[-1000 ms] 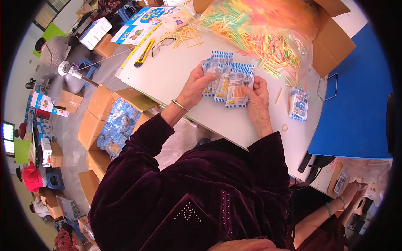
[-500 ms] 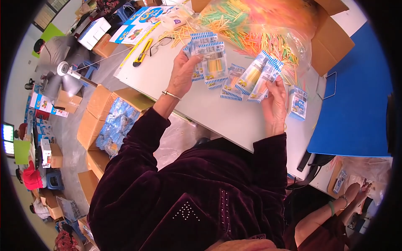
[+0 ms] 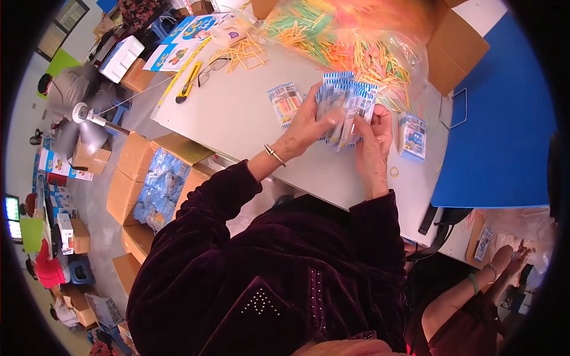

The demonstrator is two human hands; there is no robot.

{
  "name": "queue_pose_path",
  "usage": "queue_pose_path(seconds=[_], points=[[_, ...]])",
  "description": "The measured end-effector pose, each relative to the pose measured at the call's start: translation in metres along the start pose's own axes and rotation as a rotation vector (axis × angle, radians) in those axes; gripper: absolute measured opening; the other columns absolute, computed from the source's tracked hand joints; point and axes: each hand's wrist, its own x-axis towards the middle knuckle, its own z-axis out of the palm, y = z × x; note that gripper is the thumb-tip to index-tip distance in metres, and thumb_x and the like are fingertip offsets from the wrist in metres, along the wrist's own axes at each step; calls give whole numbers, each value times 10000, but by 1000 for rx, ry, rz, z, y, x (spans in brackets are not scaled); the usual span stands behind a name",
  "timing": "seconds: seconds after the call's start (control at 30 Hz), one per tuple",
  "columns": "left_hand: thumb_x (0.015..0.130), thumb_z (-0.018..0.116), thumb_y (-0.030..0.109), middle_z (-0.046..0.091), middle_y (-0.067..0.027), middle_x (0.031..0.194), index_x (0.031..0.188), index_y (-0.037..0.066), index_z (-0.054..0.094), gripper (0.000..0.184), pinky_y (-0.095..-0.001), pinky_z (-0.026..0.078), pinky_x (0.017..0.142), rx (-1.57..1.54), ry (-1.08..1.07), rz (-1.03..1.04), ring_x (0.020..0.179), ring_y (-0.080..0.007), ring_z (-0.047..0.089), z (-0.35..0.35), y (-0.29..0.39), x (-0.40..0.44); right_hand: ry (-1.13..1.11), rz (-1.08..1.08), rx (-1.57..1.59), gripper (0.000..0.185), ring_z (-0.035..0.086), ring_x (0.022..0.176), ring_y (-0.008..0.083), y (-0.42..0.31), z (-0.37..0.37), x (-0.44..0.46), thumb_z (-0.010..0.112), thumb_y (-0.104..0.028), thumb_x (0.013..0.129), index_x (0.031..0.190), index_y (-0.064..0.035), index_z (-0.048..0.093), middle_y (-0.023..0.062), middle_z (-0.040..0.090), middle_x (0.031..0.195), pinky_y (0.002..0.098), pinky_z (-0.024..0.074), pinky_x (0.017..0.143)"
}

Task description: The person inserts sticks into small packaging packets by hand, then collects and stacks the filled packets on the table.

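Observation:
Several clear packets with blue striped ends [image 3: 350, 98] are fanned together between my two hands, above the white table [image 3: 231, 118]. My left hand [image 3: 312, 123] pinches them from the left, its thumb smeared by motion. My right hand [image 3: 374, 139] grips their right side, thumb in front. One packet with pink and yellow sticks [image 3: 285, 103] lies on the table left of my left hand. Right of my right hand lies a blue and white packet bundle [image 3: 412, 136], with a rubber band [image 3: 394, 171] below it.
Coloured sticks [image 3: 368, 59] in a plastic bag lie across the table's far side. A yellow cutter [image 3: 189, 83] and glasses [image 3: 212, 70] are at the left. A carton of packets [image 3: 160, 184] stands beside the table. A co-worker's arm [image 3: 457, 302] is at lower right.
My hands, apart half a second ago, have come together with the packets between them. One packet now lies separately on the left. The whole view has shifted slightly.

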Motion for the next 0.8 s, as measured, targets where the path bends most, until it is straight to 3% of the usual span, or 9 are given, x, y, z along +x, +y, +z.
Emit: queue_pose_path(seconds=[0.07, 0.27, 0.33, 0.43, 0.5, 0.57, 0.7, 0.77, 0.8], points=[[735, 713, 188, 494, -92, 1155, 1306, 18, 301, 724, -302, 382, 935, 221, -45, -1, 1067, -154, 476, 1, -3, 0, 5, 0, -37, 301, 512, 954, 92, -3, -3, -5, 583, -4, 818, 1065, -54, 418, 51, 542, 1041, 245, 406, 852], [728, 706, 178, 478, -104, 1173, 1309, 6, 293, 733, -306, 368, 939, 166, -115, -117, 1088, -166, 454, 10, -3, -5, 18, 2, -85, 417, 475, 1058, 110, -20, -4, -25, 555, -148, 884, 1235, -26, 365, 52, 516, 1140, 263, 381, 895], [726, 706, 179, 472, -112, 1178, 1312, 5, 285, 743, -309, 364, 943, 239, -124, -70, 1095, -176, 451, 9, -14, -6, -107, 218, -187, 454, 480, 1054, 111, -23, -19, -29, 531, -226, 909, 1275, -19, 360, 39, 522, 1143, 274, 377, 909], [713, 712, 188, 451, -142, 1202, 1320, 4, 263, 777, -327, 353, 957, 349, -199, 12, 1126, -214, 441, 6, -24, -7, -154, 267, -354, 408, 495, 1011, 97, -19, -34, -29, 526, -229, 915, 1247, -26, 403, 26, 537, 1114, 262, 387, 899], [703, 717, 197, 436, -165, 1221, 1324, 3, 250, 801, -342, 347, 966, 391, -266, 37, 1148, -242, 434, 7, -19, -11, -145, 244, -301, 399, 501, 996, 94, -17, -35, -30, 526, -224, 915, 1243, -27, 411, 24, 543, 1101, 255, 395, 886], [686, 729, 228, 397, -205, 1258, 1336, -2, 206, 865, -368, 332, 987, 715, -326, 129, 1188, -301, 409, 15, -1, -16, -140, 220, -248, 391, 506, 981, 91, -15, -33, -32, 526, -220, 916, 1239, -28, 418, 22, 550, 1088, 249, 402, 873], [676, 742, 253, 383, -226, 1266, 1340, -4, 179, 907, -387, 325, 997, 823, -293, 168, 1193, -327, 406, 18, 1, -16, -118, 176, -209, 431, 497, 978, 92, -15, -24, -37, 546, -210, 903, 1253, -34, 367, 43, 532, 1086, 243, 417, 840], [645, 764, 244, 291, -219, 1345, 1371, 10, 130, 992, -397, 238, 1051, 749, -315, 118, 1285, -326, 278, 19, 6, -15, -98, 165, -170, 458, 496, 969, 101, -21, -21, -38, 568, -213, 889, 1245, -36, 341, 57, 524, 1069, 245, 424, 821], [645, 764, 244, 291, -219, 1345, 1371, 10, 130, 992, -397, 238, 1051, 748, -316, 116, 1285, -326, 278, 18, 5, -14, -112, 82, -199, 584, 482, 1017, 136, -26, -19, -38, 609, -233, 857, 1296, -39, 275, 79, 482, 1139, 269, 416, 857]])
